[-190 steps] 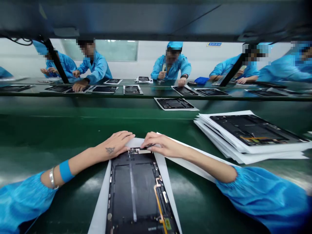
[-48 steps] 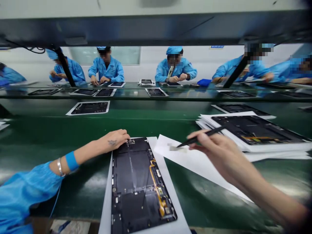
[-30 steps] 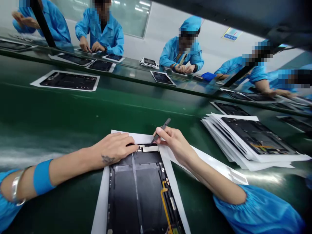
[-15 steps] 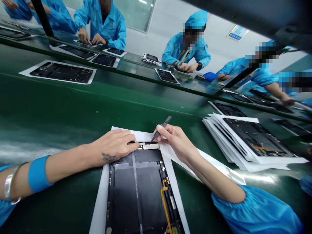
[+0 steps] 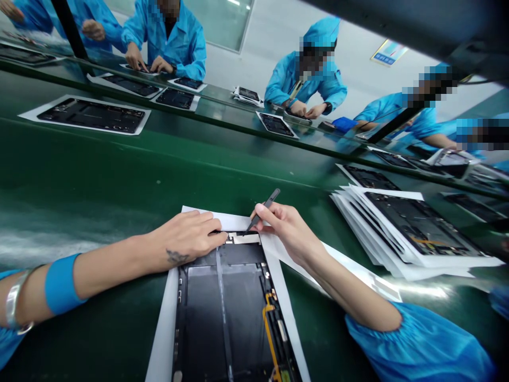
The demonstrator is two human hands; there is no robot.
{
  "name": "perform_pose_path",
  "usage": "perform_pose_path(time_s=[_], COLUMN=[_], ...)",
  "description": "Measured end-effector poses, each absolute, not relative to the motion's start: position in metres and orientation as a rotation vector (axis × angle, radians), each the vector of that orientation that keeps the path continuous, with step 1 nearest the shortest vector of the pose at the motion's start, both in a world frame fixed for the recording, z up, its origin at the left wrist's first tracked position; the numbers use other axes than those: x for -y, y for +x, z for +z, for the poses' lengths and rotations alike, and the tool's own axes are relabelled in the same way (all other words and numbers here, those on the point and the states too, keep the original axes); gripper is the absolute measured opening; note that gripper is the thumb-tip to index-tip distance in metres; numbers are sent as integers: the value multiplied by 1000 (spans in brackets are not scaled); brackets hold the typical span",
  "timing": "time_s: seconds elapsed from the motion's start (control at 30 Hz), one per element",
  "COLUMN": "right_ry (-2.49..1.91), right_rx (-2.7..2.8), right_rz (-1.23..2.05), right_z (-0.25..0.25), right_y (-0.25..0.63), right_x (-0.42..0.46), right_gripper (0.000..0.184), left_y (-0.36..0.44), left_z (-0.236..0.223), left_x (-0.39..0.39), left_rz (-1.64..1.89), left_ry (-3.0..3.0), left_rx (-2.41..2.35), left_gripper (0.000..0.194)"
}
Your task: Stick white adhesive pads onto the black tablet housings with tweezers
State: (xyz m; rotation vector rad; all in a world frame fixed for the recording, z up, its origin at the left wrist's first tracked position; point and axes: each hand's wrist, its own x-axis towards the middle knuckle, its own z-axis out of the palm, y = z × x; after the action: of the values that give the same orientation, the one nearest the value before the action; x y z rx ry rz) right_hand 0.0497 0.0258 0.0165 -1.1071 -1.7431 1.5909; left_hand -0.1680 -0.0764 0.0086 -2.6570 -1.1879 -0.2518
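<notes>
A black tablet back housing lies lengthwise on a white sheet, with a yellow flex cable along its right side. My left hand rests flat across the housing's far end, holding nothing, its fingertips beside a small connector strip. My right hand pinches slim black tweezers, whose tip sits just beyond the strip, close to my left fingertips. The exact point of contact is hidden by my fingers.
The panels lie on a green conveyor belt. A stack of white sheets with panels stands to my right. Further panels on sheets lie beyond, and co-workers in blue smocks work across the belt under a dark overhead bar.
Since the oldest frames, my right hand has come back from the right with the tweezers to the housing's far end. Over the last second my hands barely moved; the view tilted.
</notes>
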Motion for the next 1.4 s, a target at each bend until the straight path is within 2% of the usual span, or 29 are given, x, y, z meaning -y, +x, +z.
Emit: perform_pose_path(time_s=[0.27, 0.6, 0.83, 1.17, 1.4], right_ry=[-1119, -1048, -735, -484, -415], right_rx=[1771, 1994, 2096, 2239, 2237], right_rz=[1547, 1076, 896, 644, 604], right_z=[16, 14, 12, 7, 4], right_y=[50, 55, 55, 54, 55], right_x=[-25, -16, 5, 3, 3], right_gripper=[49, 41, 27, 14, 12], left_y=[-169, -172, -172, -173, -173], left_z=[7, 9, 6, 4, 5], left_x=[75, 75, 75, 74, 75], left_rz=[-294, -290, -330, -367, -343], left_ry=[-2659, -2729, -2664, -2658, -2669], left_rx=[1220, 1230, 1143, 1115, 1126], left_gripper=[29, 34, 26, 26, 26])
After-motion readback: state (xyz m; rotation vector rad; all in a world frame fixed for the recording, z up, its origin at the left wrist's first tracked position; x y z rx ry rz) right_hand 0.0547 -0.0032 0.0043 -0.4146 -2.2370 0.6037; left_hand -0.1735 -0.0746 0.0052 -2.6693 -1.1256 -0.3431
